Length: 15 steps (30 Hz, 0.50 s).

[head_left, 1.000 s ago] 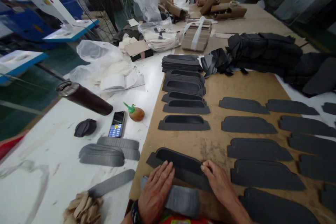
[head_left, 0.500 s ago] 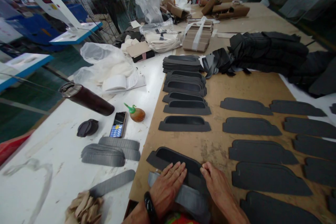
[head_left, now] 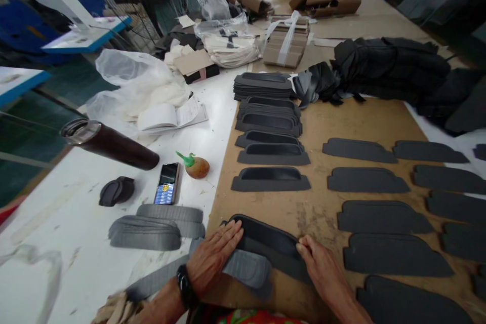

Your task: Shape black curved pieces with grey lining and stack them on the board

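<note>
On the desk point(head_left: 79, 268), 1 dark panel point(head_left: 279, 253) is being pressed by flat, outstretched left fingers point(head_left: 228, 235) and pinched by right fingers point(head_left: 306, 246); nearer than the left fingertips, 1 grey strip point(head_left: 248, 266) is being partly covered. Through uneven pulling, the panel could be skewed.

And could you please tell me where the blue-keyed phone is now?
In the head view, the blue-keyed phone lies on the white tabletop left of centre, between the round black lid and the brown bulb-shaped object with a green stalk.
</note>
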Each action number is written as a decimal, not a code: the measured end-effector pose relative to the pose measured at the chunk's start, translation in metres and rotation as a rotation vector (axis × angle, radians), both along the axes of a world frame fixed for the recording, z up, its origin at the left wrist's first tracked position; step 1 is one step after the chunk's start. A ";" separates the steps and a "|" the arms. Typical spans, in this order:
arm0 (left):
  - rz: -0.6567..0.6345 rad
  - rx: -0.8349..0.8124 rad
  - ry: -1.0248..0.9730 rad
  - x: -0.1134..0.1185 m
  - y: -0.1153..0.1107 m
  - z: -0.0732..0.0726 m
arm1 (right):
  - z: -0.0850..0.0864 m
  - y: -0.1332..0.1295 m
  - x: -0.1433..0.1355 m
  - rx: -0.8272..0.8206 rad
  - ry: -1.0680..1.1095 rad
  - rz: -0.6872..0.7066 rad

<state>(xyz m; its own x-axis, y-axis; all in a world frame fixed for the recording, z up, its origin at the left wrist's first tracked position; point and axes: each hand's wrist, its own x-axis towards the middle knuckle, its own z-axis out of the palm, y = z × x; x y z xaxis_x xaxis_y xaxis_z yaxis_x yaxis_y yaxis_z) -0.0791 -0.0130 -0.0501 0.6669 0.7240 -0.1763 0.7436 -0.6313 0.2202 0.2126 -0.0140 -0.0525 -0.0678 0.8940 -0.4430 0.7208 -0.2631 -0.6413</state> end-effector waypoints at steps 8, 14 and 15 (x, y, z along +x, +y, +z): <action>0.057 0.134 -0.007 -0.022 0.009 0.002 | -0.002 0.001 0.000 0.002 0.015 -0.018; 0.185 0.191 -0.060 -0.059 0.012 -0.005 | 0.004 0.010 0.007 0.046 0.023 -0.004; 0.212 0.193 -0.074 -0.062 0.011 -0.007 | 0.009 0.015 0.008 0.061 0.014 0.006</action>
<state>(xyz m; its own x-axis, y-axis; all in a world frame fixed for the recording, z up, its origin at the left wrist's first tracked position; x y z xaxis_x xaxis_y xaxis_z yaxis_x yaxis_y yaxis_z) -0.1414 -0.0024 -0.0567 0.5032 0.8639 0.0213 0.8498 -0.4991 0.1694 0.2206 0.0013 -0.0437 -0.0787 0.9188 -0.3867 0.7132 -0.2192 -0.6658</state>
